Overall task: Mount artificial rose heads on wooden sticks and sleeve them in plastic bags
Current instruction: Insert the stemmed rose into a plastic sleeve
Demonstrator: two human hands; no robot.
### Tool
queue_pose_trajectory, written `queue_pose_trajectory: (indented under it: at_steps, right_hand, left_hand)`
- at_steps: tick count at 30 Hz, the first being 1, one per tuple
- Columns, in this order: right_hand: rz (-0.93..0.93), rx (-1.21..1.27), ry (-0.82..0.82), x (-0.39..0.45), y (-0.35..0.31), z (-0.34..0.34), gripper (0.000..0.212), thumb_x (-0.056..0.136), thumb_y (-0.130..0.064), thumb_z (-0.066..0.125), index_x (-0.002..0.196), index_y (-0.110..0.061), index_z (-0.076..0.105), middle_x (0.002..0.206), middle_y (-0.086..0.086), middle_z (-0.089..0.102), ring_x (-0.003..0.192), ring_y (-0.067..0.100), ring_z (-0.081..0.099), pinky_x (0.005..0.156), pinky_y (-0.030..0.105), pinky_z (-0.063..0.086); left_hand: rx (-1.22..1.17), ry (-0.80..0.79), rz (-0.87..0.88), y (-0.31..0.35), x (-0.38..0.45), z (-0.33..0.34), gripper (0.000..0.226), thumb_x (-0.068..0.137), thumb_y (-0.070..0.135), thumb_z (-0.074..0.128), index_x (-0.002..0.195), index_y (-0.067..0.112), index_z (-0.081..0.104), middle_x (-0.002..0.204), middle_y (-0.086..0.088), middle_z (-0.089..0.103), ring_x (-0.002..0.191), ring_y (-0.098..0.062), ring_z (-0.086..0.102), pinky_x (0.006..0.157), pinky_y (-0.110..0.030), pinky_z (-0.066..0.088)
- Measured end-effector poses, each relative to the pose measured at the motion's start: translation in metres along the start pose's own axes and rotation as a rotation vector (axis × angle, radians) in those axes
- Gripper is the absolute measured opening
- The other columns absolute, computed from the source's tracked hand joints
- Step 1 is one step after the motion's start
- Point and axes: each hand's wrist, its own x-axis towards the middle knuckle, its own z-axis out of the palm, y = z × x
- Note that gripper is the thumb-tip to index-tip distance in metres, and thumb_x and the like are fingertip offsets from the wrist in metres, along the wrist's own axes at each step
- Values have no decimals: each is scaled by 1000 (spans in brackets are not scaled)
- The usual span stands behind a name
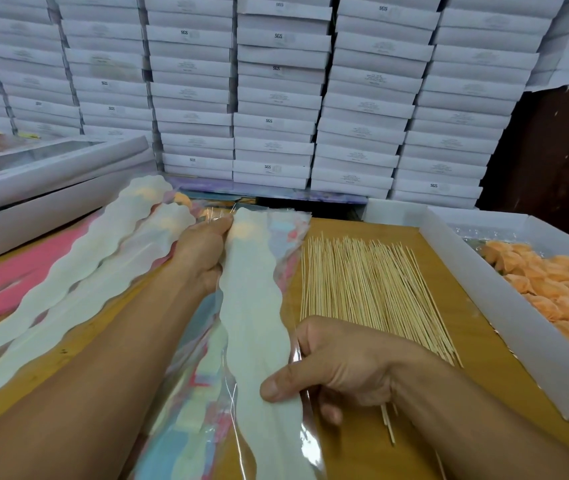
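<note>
A long plastic sleeve [255, 306] with a wavy whitish panel lies lengthwise in the middle of the table, an orange rose head [241, 230] showing faintly inside its far end. My left hand [203, 251] grips the sleeve's far end beside that rose. My right hand [338, 365] pinches the sleeve's near right edge, thumb on top. Two more sleeved roses [103, 271] lie to the left. A bundle of wooden sticks [366, 289] is spread out to the right of the sleeve. Orange rose heads [560, 289] fill a white box at the right.
The white box's wall [484, 289] runs along the right of the sticks. A shallow white box [44, 188] sits at the back left. Stacked white boxes [276, 98] form a wall behind the table. Pink sheets [9, 282] and colourful sleeves lie at the left.
</note>
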Motion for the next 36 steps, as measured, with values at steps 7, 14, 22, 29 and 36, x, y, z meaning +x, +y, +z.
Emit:
queue_pose_trajectory:
  at_steps: [7,14,22,29,36]
  right_hand:
    - [-53,9,31,2,0,5,7,94,-6,67,89,-7,72,81,3,73,52,7,63,36,14,42]
    - [-175,84,186,3,0,3,12,94,-7,66,88,1,71,83,15,69,46,10,57,37,15,44]
    - [-235,135,248,5,2,-7,19,94,-6,67,76,-6,74,72,8,72,45,10,60,40,17,46]
    - [-277,177,359,3,3,-19,15,93,-9,67,86,2,75,81,17,73,47,13,61,40,18,47]
    - [-349,212,560,-4,0,-36,16,93,-9,67,84,4,73,68,14,68,46,14,57,40,21,45]
  left_hand:
    - [-22,-96,-47,3,-3,-1,20,95,30,67,107,14,68,94,-8,75,72,-23,72,61,-33,57]
    - [8,-216,-118,4,-13,3,42,93,50,62,85,9,60,67,-5,63,53,-16,61,48,-22,52]
    - [12,-324,-94,-2,-20,9,40,58,52,86,65,28,54,68,6,41,64,-6,34,76,-21,34]
    - [187,-532,-205,-5,-40,14,50,56,58,81,78,17,64,73,-1,50,63,-12,47,62,-21,46]
    - [361,-717,-201,-5,-48,12,51,63,67,76,70,17,71,73,-3,58,61,-14,56,58,-25,52]
